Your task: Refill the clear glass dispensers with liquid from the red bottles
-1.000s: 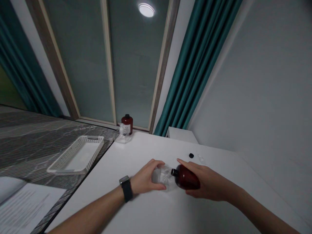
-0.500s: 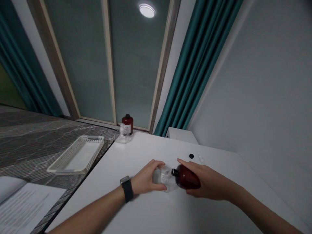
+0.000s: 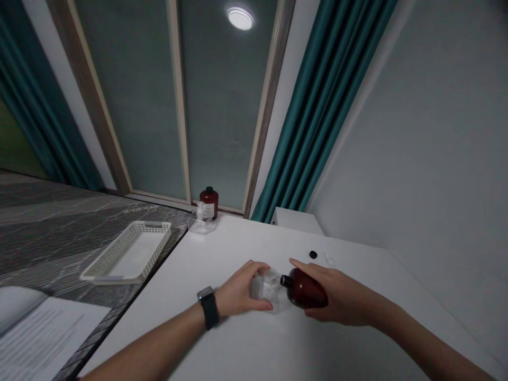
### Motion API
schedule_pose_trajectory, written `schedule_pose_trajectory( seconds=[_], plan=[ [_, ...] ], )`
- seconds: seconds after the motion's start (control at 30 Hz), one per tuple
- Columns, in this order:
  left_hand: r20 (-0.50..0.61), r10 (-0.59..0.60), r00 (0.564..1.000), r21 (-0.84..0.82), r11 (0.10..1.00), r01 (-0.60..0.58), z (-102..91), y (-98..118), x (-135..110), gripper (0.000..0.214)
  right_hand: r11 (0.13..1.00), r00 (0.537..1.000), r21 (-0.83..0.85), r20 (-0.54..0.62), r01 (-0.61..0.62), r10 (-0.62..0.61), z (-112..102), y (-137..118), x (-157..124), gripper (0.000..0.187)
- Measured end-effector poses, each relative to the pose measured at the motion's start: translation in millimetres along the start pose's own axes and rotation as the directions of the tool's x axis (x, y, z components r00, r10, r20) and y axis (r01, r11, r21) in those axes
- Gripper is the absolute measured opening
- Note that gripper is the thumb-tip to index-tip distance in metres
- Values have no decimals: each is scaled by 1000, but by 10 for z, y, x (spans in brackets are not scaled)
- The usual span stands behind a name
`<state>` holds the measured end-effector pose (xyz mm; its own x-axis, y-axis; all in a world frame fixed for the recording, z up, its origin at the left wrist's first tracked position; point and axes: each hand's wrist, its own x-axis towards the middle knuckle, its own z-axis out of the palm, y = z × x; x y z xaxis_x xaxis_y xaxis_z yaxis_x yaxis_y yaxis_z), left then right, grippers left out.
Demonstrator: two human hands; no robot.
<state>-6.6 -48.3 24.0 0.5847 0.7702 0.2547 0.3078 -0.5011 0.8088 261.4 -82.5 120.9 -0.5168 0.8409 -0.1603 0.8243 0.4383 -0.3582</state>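
My left hand [image 3: 238,293] is closed around a small clear plastic container [image 3: 270,288] on the white counter [image 3: 246,344]. My right hand [image 3: 337,299] grips a dark red plastic bottle [image 3: 305,290], tipped sideways, its black neck meeting the container between my hands. A small black cap [image 3: 313,254] lies just beyond my right hand. A white perforated basket [image 3: 130,254] sits well to the left of my left hand.

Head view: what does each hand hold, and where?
Right hand grips the tipped brown bottle round its body; left hand grips a clear container by its side.
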Motion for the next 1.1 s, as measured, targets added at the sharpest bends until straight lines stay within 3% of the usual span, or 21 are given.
schedule_pose_trajectory(
  seconds=[1.1],
  plan=[
    [7, -12, 1000, 6, 1000, 12, -21, 33, -6, 70, 1000, 1000, -7, 23, -2, 2, -49, -40, 8, 94]
  ],
)
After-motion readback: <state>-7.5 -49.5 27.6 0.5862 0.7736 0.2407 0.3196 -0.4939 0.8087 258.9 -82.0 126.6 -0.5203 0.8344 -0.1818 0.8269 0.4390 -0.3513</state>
